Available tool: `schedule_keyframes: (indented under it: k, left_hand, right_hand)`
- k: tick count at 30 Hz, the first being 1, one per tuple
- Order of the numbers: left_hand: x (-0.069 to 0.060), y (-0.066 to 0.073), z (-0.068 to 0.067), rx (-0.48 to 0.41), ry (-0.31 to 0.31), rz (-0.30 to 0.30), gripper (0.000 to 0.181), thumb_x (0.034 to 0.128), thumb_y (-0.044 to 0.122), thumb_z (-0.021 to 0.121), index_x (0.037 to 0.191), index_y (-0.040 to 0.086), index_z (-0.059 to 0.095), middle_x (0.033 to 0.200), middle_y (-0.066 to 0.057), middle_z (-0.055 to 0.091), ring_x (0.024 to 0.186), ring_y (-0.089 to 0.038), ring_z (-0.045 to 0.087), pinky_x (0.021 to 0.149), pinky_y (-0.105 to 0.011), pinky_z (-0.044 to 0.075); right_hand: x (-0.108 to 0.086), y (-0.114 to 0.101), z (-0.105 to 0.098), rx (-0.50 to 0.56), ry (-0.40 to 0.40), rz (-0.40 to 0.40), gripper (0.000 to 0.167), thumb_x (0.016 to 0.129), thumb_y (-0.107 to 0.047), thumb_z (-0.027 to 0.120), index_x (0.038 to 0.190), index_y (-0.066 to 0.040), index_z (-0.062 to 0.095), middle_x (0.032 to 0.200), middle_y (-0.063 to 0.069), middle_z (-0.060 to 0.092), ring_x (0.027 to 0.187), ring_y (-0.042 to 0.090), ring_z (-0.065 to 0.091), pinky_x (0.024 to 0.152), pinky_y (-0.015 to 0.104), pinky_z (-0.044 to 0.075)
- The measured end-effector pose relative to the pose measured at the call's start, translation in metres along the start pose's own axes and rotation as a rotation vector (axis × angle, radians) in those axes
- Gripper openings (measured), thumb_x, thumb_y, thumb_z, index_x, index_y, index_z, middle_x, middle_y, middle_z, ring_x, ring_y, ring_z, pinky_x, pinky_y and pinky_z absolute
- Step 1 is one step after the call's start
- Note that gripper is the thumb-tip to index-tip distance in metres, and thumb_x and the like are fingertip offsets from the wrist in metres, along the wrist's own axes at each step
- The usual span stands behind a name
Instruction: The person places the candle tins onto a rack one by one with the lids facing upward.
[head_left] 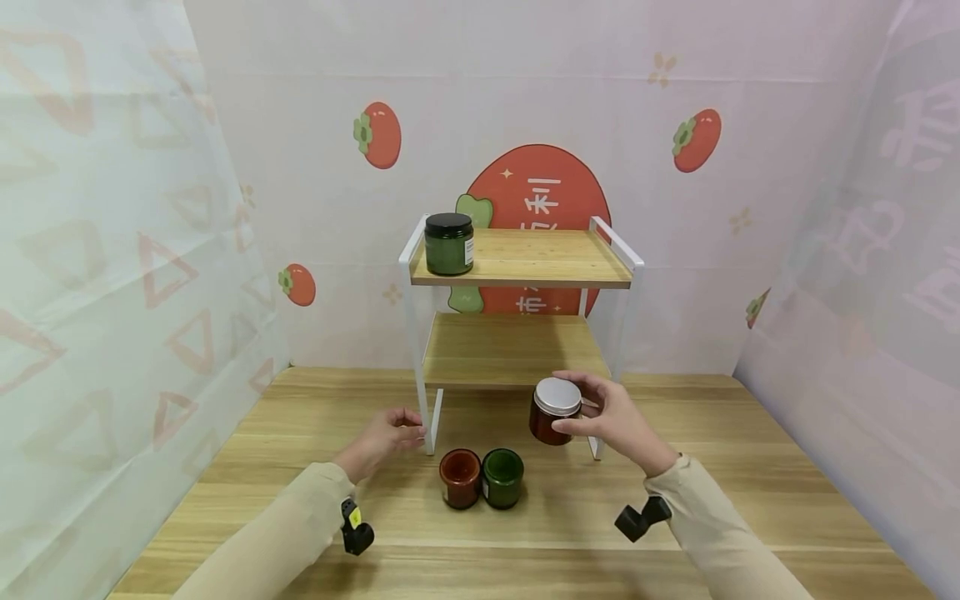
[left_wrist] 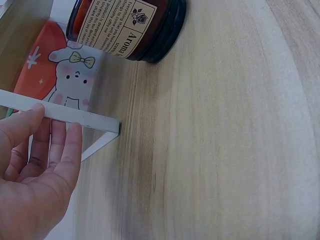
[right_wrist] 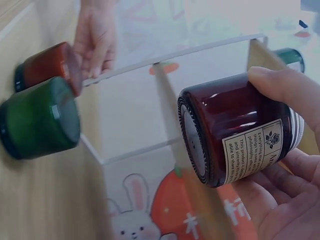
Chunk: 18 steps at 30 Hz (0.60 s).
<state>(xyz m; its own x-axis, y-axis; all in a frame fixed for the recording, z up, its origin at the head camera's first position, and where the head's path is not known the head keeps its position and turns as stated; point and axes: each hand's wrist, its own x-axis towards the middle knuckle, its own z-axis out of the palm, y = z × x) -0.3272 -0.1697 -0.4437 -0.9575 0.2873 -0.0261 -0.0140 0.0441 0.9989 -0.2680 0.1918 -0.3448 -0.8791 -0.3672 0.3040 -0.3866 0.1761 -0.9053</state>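
My right hand (head_left: 617, 421) grips a dark amber jar (right_wrist: 227, 125) with a silver lid, thumb on one side and fingers on the other. The jar is held off the table, in front of the rack's right side and just below its middle shelf. At the rack's left front leg (left_wrist: 92, 119), my left hand (left_wrist: 45, 175) pinches the white bar between thumb and fingers. Between the hands, a red-brown jar (head_left: 460, 479) and a green jar (head_left: 502, 479) stand side by side on the table, their dark lids downward.
The white-framed rack has a wooden top shelf (head_left: 547, 258) and a wooden middle shelf (head_left: 517, 346). A green jar with a black lid (head_left: 449, 244) stands at the top shelf's left end. Behind the wooden table (head_left: 712, 467) hangs a printed cloth (head_left: 315, 167).
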Motion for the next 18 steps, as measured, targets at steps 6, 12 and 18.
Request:
schedule_keyframes:
  k: [6, 12, 18]
  left_hand:
    - [0.0, 0.0, -0.001, -0.006, -0.003, 0.006, 0.014, 0.0914, -0.006, 0.058, 0.103, -0.009, 0.051, 0.096, -0.006, 0.055, 0.093, -0.019, 0.062, 0.093, -0.036, 0.057]
    - [-0.001, -0.001, 0.001, -0.007, -0.003, 0.0, 0.012, 0.0923, -0.006, 0.057, 0.103, -0.008, 0.051, 0.096, -0.006, 0.055, 0.096, -0.021, 0.062, 0.096, -0.039, 0.056]
    - [0.001, -0.004, 0.0, 0.006, 0.01, -0.012, 0.012, 0.092, -0.005, 0.057, 0.103, -0.006, 0.052, 0.096, -0.006, 0.055, 0.096, -0.021, 0.063, 0.093, -0.035, 0.057]
  right_hand:
    - [0.005, -0.015, -0.004, -0.011, 0.01, -0.034, 0.068, 0.075, 0.001, 0.079, 0.135, 0.008, 0.046, 0.133, 0.029, 0.049, 0.105, 0.003, 0.062, 0.09, 0.019, 0.055]
    - [0.003, -0.033, -0.01, -0.015, 0.025, -0.021, 0.069, 0.076, -0.002, 0.08, 0.136, 0.003, 0.047, 0.134, 0.024, 0.049, 0.108, 0.006, 0.062, 0.09, 0.022, 0.056]
    - [0.007, -0.054, -0.014, -0.037, 0.032, -0.003, 0.07, 0.076, -0.005, 0.081, 0.137, -0.003, 0.048, 0.133, 0.017, 0.051, 0.111, 0.011, 0.061, 0.09, 0.025, 0.057]
